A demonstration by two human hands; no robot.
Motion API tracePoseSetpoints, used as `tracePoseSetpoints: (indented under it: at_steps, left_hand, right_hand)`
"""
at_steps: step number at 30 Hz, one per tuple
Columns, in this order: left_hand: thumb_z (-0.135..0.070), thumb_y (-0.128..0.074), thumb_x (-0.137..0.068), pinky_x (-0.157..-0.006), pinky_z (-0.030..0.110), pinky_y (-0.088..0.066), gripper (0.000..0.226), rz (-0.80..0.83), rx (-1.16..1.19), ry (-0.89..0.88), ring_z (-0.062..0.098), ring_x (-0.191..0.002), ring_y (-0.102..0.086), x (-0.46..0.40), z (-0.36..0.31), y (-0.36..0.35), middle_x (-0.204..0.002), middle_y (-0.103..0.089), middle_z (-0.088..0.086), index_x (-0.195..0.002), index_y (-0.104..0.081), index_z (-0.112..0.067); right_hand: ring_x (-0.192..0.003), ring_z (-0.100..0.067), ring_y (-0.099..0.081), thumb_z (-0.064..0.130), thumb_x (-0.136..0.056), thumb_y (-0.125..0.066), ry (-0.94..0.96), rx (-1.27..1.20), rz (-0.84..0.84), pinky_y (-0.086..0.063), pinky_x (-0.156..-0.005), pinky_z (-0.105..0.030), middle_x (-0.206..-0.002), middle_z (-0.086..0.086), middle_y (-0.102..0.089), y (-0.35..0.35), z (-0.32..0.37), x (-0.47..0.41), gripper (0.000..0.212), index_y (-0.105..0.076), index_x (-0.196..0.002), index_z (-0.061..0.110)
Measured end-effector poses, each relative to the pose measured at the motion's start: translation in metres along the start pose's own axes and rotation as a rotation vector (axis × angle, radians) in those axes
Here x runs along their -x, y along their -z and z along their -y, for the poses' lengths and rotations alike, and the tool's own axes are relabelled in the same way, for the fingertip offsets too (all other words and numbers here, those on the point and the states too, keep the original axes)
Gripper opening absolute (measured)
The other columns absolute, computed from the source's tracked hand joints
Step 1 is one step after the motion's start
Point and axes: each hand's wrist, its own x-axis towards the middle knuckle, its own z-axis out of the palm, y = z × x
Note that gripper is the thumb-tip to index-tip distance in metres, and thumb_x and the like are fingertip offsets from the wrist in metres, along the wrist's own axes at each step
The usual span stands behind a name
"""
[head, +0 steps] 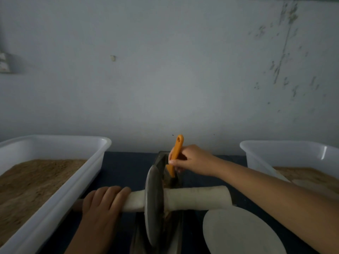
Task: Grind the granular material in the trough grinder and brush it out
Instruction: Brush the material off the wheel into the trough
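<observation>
Right hand [189,160] holds brush [176,153], bristles hidden inside trough [163,162].

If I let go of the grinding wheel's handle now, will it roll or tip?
Probably roll more than tip: the grinding wheel stands on edge in the narrow trough, whose walls should steady it. It looks like thick metal, so likely heavy. The left hand holds only one side of the wrapped axle handle; the right hand holds the orange brush.
</observation>
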Motion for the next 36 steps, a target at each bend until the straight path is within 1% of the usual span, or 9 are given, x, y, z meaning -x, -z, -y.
tracePoseSetpoints:
  at_steps: [3,7,11,17,24,28,30,33,36]
  left_hand:
    - [-0.02,-0.095,-0.013,-0.065,0.045,-0.051,0.101,0.129,-0.001,0.015,0.019,-0.087,-0.041,0.0,0.0,0.002,-0.096,-0.058,0.002,-0.104,-0.048,-0.021]
    - [-0.016,-0.095,-0.012,-0.07,0.037,-0.039,0.105,0.154,0.041,0.012,0.019,-0.087,-0.041,-0.001,-0.001,0.003,-0.1,-0.044,-0.003,-0.105,-0.047,-0.021]
    - [-0.02,-0.095,-0.009,-0.059,0.045,-0.052,0.106,0.157,0.023,0.026,0.018,-0.086,-0.042,-0.002,-0.001,0.004,-0.088,-0.065,0.004,-0.104,-0.048,-0.021]
    - [-0.013,-0.091,-0.034,-0.065,0.042,-0.049,0.084,0.122,0.054,0.041,0.02,-0.088,-0.042,0.0,-0.001,0.005,-0.094,-0.062,0.003,-0.106,-0.048,-0.02]
    - [-0.013,-0.092,-0.031,-0.076,0.042,-0.045,0.089,0.118,0.069,0.033,0.019,-0.09,-0.042,0.003,-0.001,0.003,-0.099,-0.059,0.001,-0.108,-0.048,-0.02]
    - [-0.022,-0.05,-0.067,-0.078,0.032,-0.027,0.045,0.067,0.105,0.027,0.017,-0.092,-0.042,0.004,-0.001,0.006,-0.104,-0.042,-0.005,-0.112,-0.045,-0.022]
    - [-0.023,-0.042,-0.07,-0.078,0.031,-0.027,0.043,0.071,0.107,0.039,0.017,-0.093,-0.042,0.004,-0.001,0.008,-0.105,-0.045,-0.005,-0.113,-0.045,-0.022]
    - [-0.01,-0.073,-0.06,-0.082,0.036,-0.035,0.059,0.076,0.124,0.048,0.019,-0.093,-0.042,0.005,-0.002,0.009,-0.103,-0.054,0.001,-0.112,-0.047,-0.02]
    - [0.0,-0.09,-0.04,-0.08,0.038,-0.039,0.085,0.146,0.13,0.082,0.02,-0.093,-0.042,0.004,-0.004,0.01,-0.101,-0.055,0.003,-0.111,-0.049,-0.018]
  right_hand:
    - [-0.069,-0.005,-0.066,0.026,-0.093,-0.056,-0.012,-0.194,-0.022,-0.054,-0.07,-0.023,-0.079,0.003,-0.067,0.005,0.002,0.0,0.011,-0.061,-0.095,0.016]
    - [-0.074,-0.008,-0.064,0.025,-0.095,-0.053,-0.014,-0.097,-0.109,-0.053,-0.074,-0.024,-0.083,0.0,-0.066,0.009,-0.002,0.001,0.013,-0.06,-0.1,0.015]
    - [-0.065,-0.001,-0.064,0.024,-0.094,-0.054,-0.033,-0.216,-0.008,-0.049,-0.063,-0.016,-0.076,0.005,-0.065,0.004,-0.003,0.006,0.007,-0.06,-0.091,0.02]
    - [-0.058,-0.006,-0.063,0.021,-0.094,-0.055,-0.09,-0.394,-0.268,-0.051,-0.058,-0.022,-0.062,0.005,-0.066,0.016,-0.01,0.006,0.01,-0.06,-0.086,0.019]
    - [-0.057,-0.002,-0.063,0.022,-0.094,-0.055,-0.14,-0.309,-0.287,-0.05,-0.056,-0.019,-0.062,0.006,-0.067,0.015,-0.014,0.015,0.01,-0.06,-0.086,0.02]
    - [-0.055,-0.003,-0.062,0.02,-0.094,-0.055,-0.154,-0.287,-0.364,-0.052,-0.057,-0.021,-0.062,0.005,-0.066,0.025,-0.003,0.025,0.011,-0.062,-0.088,0.014]
    - [-0.056,-0.005,-0.063,0.02,-0.093,-0.056,-0.126,-0.302,-0.442,-0.053,-0.058,-0.021,-0.06,0.006,-0.067,0.038,0.006,0.041,0.011,-0.063,-0.084,0.018]
    - [-0.059,-0.004,-0.063,0.033,-0.089,-0.055,-0.062,0.039,-0.429,-0.049,-0.058,-0.016,-0.065,0.004,-0.068,0.055,0.016,0.081,0.015,-0.065,-0.079,0.026]
    - [-0.058,-0.008,-0.056,0.05,-0.087,-0.04,-0.107,0.452,-0.368,-0.045,-0.058,-0.022,-0.063,0.003,-0.06,0.054,0.011,0.131,0.036,-0.062,-0.078,0.023]
